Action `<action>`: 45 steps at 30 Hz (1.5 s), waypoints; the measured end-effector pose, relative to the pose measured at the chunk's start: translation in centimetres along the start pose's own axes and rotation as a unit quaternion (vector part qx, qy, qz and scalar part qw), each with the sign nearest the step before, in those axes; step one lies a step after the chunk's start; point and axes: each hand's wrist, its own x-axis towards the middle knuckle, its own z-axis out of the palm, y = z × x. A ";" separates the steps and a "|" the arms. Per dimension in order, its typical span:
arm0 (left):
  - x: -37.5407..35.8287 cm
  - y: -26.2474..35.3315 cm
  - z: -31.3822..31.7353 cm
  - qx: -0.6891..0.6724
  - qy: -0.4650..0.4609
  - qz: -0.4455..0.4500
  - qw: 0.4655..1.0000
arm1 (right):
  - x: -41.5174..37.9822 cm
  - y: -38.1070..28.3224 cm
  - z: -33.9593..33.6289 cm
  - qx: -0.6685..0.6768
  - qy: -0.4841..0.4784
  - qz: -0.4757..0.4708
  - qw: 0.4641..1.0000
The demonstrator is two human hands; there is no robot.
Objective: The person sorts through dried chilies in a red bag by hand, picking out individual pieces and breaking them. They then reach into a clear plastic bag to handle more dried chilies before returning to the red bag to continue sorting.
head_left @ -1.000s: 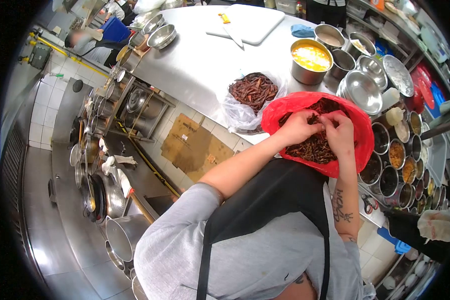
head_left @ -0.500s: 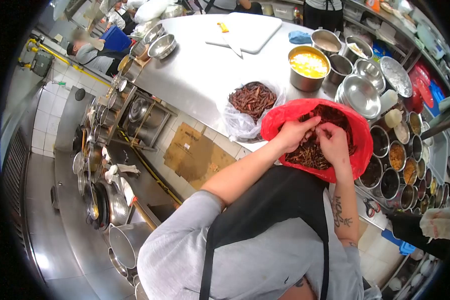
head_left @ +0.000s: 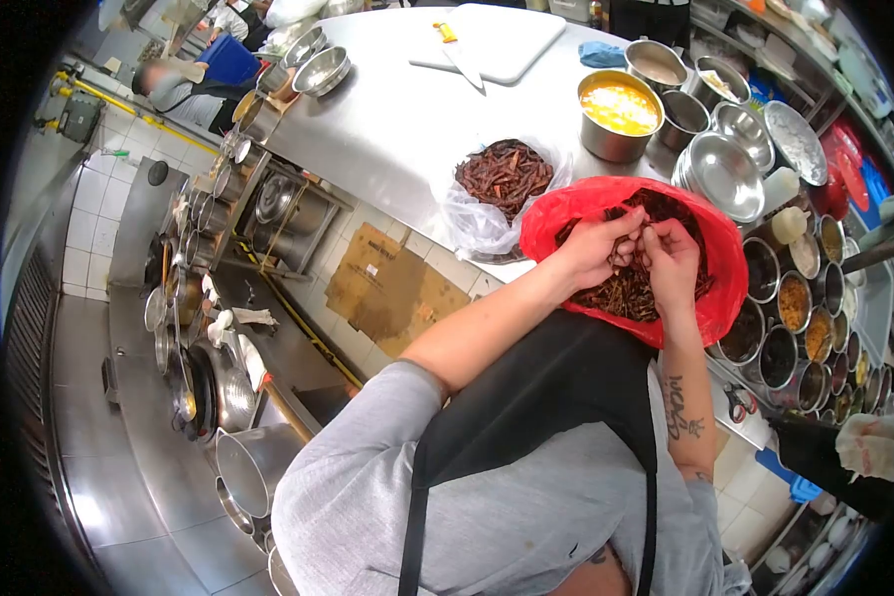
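A red plastic bag, its mouth folded wide, stands at the table's near edge in front of me. Dark dried chilies and stem-like bits fill it. Above them my left hand is closed, with dark reddish pieces of dried chili showing between its curled fingers. My right hand pinches close against the left fingertips; whatever it grips is hidden. To the left of the red bag, a clear plastic bag holds more dried chilies.
Behind the bags stands a pot of yellow liquid. A white cutting board bears a knife. Stacked steel bowls, sauce containers and scissors lie to the right. Another person is at the far left.
Both hands stay together over the red bag, fingers shifted slightly and lifted a little. The view has tilted slightly, so the table items sit a bit differently in frame.
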 end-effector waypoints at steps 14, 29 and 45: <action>0.6 0.0 -3.1 -0.203 -0.050 -0.062 0.976 | 1.5 0.6 -6.0 -0.505 0.087 -0.167 0.842; -0.3 0.2 -1.5 -0.148 0.030 -0.123 0.981 | -1.9 -5.3 -5.7 -0.492 -0.093 -0.030 0.865; -0.8 -0.2 -0.2 0.312 0.009 0.020 0.950 | -1.8 -3.2 -6.9 -0.484 -0.092 0.015 0.870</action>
